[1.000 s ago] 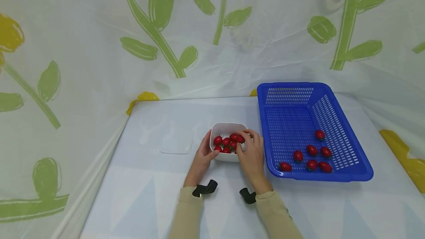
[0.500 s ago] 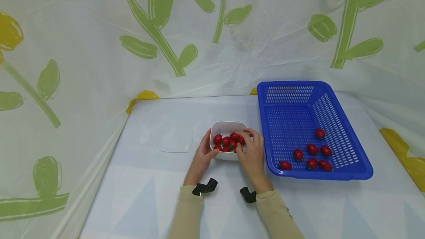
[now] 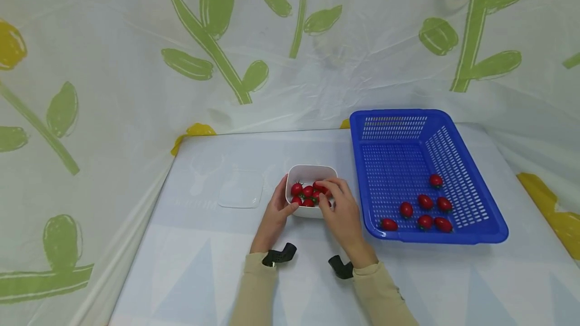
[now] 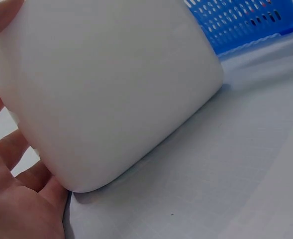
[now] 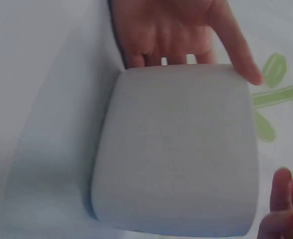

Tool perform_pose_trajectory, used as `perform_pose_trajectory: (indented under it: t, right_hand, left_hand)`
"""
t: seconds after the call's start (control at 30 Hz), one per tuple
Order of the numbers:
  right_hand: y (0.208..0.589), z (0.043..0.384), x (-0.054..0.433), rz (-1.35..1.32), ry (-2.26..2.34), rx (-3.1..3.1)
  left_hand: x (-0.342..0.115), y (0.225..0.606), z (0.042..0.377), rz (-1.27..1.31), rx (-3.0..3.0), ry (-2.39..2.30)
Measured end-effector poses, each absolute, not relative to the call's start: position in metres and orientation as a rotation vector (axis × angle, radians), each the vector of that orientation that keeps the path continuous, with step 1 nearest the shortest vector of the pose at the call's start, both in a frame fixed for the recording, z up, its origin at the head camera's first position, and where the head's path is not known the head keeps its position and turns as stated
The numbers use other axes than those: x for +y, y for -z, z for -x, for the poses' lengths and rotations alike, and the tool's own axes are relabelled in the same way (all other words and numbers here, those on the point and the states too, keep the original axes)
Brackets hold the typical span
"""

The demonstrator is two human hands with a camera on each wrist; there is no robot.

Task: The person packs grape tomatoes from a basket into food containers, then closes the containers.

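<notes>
A small white square tub (image 3: pixel 312 212) stands on the table with several red cherry tomatoes (image 3: pixel 308 191) in it. My left hand (image 3: pixel 274 215) holds the tub's left side, thumb over the rim; the left wrist view has its fingers (image 4: pixel 31 172) along the wall. Over the tub's right part is my right hand (image 3: pixel 341 210), fingertips among the tomatoes and partly covering them. In the right wrist view the right hand's bent fingers (image 5: pixel 281 191) show above the rim, with no tomato visible between them.
A blue perforated basket (image 3: pixel 394 165) stands on the right, with several tomatoes (image 3: pixel 426 202) near its front. A clear flat lid (image 3: pixel 240 189) lies left of the tub. Behind the table hangs a flower-patterned sheet (image 3: pixel 362 74).
My right hand has shifted slightly; its fingertips now reach further left across the tub and cover the right-side tomatoes more. The left hand and the tub stay in place.
</notes>
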State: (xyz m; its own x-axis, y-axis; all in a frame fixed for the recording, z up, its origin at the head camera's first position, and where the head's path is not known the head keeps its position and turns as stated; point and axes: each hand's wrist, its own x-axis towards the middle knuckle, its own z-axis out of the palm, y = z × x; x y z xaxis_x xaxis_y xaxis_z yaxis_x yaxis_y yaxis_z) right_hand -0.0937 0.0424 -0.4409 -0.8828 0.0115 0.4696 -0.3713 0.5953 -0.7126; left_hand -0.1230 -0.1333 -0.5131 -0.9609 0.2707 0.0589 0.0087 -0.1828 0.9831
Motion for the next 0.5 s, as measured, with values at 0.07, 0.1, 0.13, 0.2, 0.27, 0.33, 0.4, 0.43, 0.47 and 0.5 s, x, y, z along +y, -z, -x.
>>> perform_pose_trajectory:
  t: [0.07, 0.1, 0.13, 0.2, 0.27, 0.33, 0.4, 0.43, 0.47, 0.5]
  right_hand:
    - [0.436, 0.092, 0.044, -0.330, -1.258, -2.396]
    - [0.434, 0.092, 0.045, -0.354, -1.277, -2.396]
    - [0.431, 0.092, 0.046, -0.380, -1.297, -2.394]
    - [0.426, 0.092, 0.047, -0.429, -1.334, -2.394]
    - [0.420, 0.091, 0.049, -0.469, -1.371, -2.402]
    - [0.413, 0.091, 0.050, -0.506, -1.390, -2.419]
    - [0.407, 0.090, 0.052, -0.539, -1.392, -2.439]
    - [0.404, 0.089, 0.053, -0.554, -1.389, -2.449]
    - [0.401, 0.089, 0.054, -0.567, -1.374, -2.460]
    - [0.399, 0.089, 0.055, -0.576, -1.357, -2.473]
  left_hand:
    - [-0.133, 0.513, 0.123, -0.331, 1.894, -2.263]
    - [-0.133, 0.513, 0.123, -0.333, 1.887, -2.267]
    - [-0.133, 0.514, 0.123, -0.334, 1.885, -2.269]
    - [-0.133, 0.514, 0.123, -0.330, 1.883, -2.272]
    - [-0.133, 0.514, 0.124, -0.336, 1.866, -2.285]
    - [-0.133, 0.515, 0.124, -0.341, 1.851, -2.296]
    - [-0.133, 0.514, 0.124, -0.335, 1.852, -2.290]
    - [-0.133, 0.514, 0.124, -0.333, 1.852, -2.289]
    - [-0.133, 0.514, 0.124, -0.330, 1.856, -2.285]
    - [-0.133, 0.514, 0.124, -0.328, 1.862, -2.278]
